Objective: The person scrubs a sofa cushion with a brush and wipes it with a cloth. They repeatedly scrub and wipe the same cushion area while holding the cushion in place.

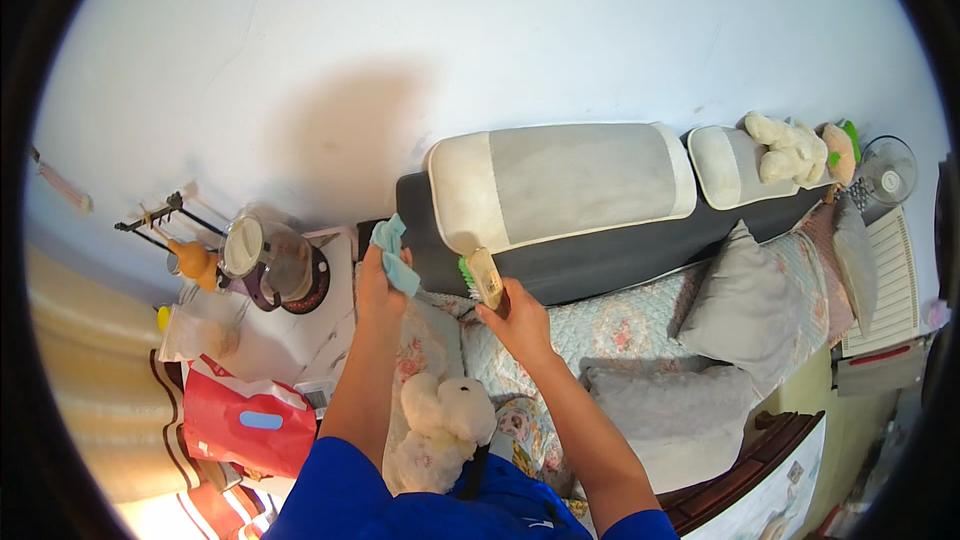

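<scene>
My left hand (385, 281) grips a crumpled light blue cloth (397, 262), raised near the left end of the sofa back. In my right hand (521, 319) is a scrubbing brush (484, 279) with a pale back and green and white bristles that face left. Just behind the brush stands the dark sofa backrest (585, 262), draped with a grey and cream cover (585, 180). Below my hands a floral quilted cover (622, 330) lies over the seat, and a white plush toy (442, 427) rests close to my body.
Left, a side table (330, 330) bears a glass kettle (270, 262) and a black rack (172, 210); a red bag (251, 416) is nearer me. Right are grey cushions (739, 300), plush toys (795, 150), a fan (889, 172) and a dark wooden table edge (750, 465).
</scene>
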Motion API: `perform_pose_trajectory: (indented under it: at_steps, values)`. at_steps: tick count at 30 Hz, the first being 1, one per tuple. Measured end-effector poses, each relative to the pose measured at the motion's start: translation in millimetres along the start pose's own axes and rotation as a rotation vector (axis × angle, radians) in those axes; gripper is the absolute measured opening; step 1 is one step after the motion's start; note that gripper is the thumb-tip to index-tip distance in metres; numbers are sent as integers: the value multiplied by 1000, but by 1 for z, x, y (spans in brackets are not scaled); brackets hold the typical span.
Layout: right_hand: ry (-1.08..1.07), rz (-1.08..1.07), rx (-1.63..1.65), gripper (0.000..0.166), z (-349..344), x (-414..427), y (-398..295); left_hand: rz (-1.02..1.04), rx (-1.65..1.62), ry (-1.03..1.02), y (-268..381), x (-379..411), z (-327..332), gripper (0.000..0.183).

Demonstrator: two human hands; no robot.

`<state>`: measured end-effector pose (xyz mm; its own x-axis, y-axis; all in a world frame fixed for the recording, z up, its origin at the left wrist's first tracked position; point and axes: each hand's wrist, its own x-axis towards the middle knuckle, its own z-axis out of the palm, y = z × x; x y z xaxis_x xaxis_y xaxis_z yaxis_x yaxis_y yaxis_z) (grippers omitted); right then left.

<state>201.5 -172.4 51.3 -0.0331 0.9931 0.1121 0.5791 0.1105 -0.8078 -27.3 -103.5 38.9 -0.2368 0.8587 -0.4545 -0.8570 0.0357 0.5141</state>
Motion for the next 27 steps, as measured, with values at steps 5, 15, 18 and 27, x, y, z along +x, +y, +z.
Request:
perform_pose_trajectory:
  at_steps: [5,15,18,27]
  values:
    - [85,59,158,55,-20,-25,38,67,30,-75,0,4,-12,23]
    - [1125,513,145,40,-235,-206,211,128,144,-52,7,-5,5,24]
    - [1466,715,741,37,-331,-264,254,129,145,-94,4,3,7,22]
    - [272,445,290,56,-182,-91,109,420,495,-125,-35,3,72,20]
